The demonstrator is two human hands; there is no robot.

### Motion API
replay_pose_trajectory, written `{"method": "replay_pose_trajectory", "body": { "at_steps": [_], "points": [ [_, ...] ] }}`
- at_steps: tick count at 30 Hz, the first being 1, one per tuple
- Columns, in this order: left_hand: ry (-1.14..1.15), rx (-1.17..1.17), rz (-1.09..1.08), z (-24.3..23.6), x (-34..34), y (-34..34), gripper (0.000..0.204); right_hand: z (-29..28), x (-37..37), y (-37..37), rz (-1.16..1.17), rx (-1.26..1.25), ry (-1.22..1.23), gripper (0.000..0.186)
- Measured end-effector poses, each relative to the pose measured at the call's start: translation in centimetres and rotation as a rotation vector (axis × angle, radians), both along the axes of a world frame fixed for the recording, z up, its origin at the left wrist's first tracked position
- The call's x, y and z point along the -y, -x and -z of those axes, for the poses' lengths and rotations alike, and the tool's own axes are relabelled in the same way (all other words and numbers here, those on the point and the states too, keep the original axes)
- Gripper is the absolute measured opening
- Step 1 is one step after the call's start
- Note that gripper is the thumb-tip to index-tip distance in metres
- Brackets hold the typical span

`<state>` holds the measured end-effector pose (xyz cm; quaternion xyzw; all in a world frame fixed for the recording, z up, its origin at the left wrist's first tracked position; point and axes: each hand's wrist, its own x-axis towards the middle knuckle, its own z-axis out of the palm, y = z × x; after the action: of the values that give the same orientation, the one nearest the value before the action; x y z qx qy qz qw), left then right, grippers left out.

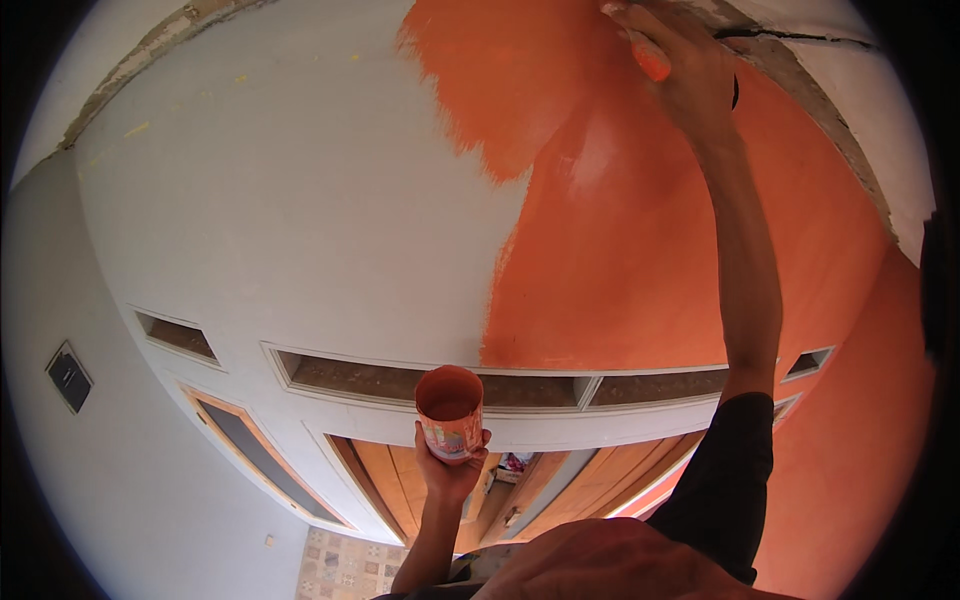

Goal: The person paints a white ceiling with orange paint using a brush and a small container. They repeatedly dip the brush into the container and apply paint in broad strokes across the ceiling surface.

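Note:
My left hand [452, 478] is wrapped round the lower part of a paint can [450, 415]. The can is upright, smeared with orange down its side, and its open top shows orange-brown inside. High on the right, my right hand [690, 75] is raised against the wall near the ceiling. Its fingers are closed on an orange-stained paintbrush [652, 58], mostly hidden by the hand. Around it the wall [620, 250] is coated in orange with a ragged, streaked left edge. Left of that edge the wall [300, 200] is pale grey.
A row of recessed vent openings [430, 383] crosses the wall below the paint. Beneath it are a wooden door [540, 500] and a wood-framed panel [265, 455]. Rough broken plaster [820, 110] runs along the ceiling edge. A dark plaque [69, 377] hangs on the left wall. Patterned tiles [345, 565] cover the floor.

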<state>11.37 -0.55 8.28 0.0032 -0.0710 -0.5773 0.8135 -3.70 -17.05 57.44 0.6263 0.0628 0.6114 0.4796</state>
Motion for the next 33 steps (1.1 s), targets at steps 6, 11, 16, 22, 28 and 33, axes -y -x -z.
{"method": "replay_pose_trajectory", "body": {
  "at_steps": [6, 11, 16, 22, 28, 33],
  "points": [
    [-0.008, -0.041, -0.014, 0.3, -0.3, 0.2, 0.066, -0.6, -2.6, -8.8, -0.058, -0.107, 0.053, 0.017],
    [0.006, -0.035, -0.045, 0.3, -0.7, 0.3, 0.064, -2.3, -4.0, -15.9, -0.361, -0.344, 0.15, 0.014],
    [0.012, -0.006, -0.073, 0.0, -1.0, 0.3, 0.063, -2.5, -4.3, -15.4, -0.448, -0.337, 0.18, 0.014],
    [0.01, -0.012, -0.06, 0.0, -0.9, 0.3, 0.063, 4.0, -3.5, -10.3, -0.188, -0.458, 0.005, 0.02],
    [0.072, -0.013, -0.022, 0.7, -0.9, 0.8, 0.075, 5.2, -4.3, -9.2, -0.277, -0.456, -0.05, 0.02],
    [0.064, -0.025, -0.033, 0.9, -1.0, 1.6, 0.065, -1.0, -4.7, -9.8, -0.311, -0.288, 0.229, 0.016]
  ]
}}
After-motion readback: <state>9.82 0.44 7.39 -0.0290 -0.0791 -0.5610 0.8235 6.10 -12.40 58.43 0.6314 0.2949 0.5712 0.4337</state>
